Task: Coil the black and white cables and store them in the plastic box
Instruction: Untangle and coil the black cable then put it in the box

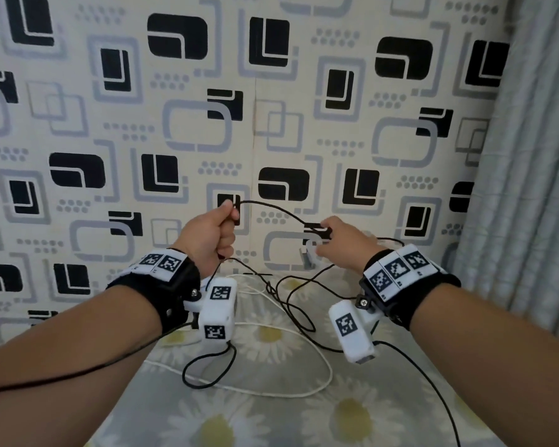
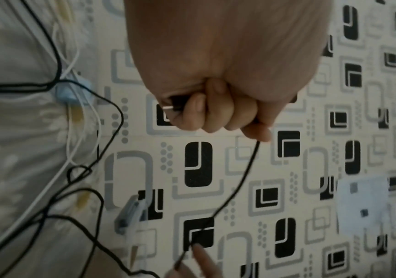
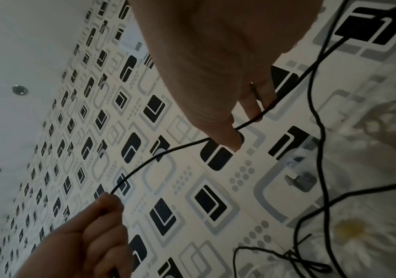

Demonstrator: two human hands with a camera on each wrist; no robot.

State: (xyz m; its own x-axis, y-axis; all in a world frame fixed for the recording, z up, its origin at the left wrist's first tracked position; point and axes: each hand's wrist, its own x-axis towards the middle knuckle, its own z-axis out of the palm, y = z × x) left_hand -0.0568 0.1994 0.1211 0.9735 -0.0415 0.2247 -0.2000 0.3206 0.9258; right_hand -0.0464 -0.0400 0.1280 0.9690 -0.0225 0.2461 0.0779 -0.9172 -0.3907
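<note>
A daisy-print bed (image 1: 271, 414) carries loose loops of black cable (image 1: 291, 304) crossing a white cable (image 1: 320, 359) near its far edge.

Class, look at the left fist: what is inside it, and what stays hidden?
The left hand grips the black cable: its plug end pokes out at the thumb side and the cord leaves below the little finger. The stretch inside the fist is covered by the fingers.

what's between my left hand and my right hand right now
A slack stretch of the black cable spans the gap from the left hand to the right hand, hanging in air before the patterned wall; the head view shows this.
</note>
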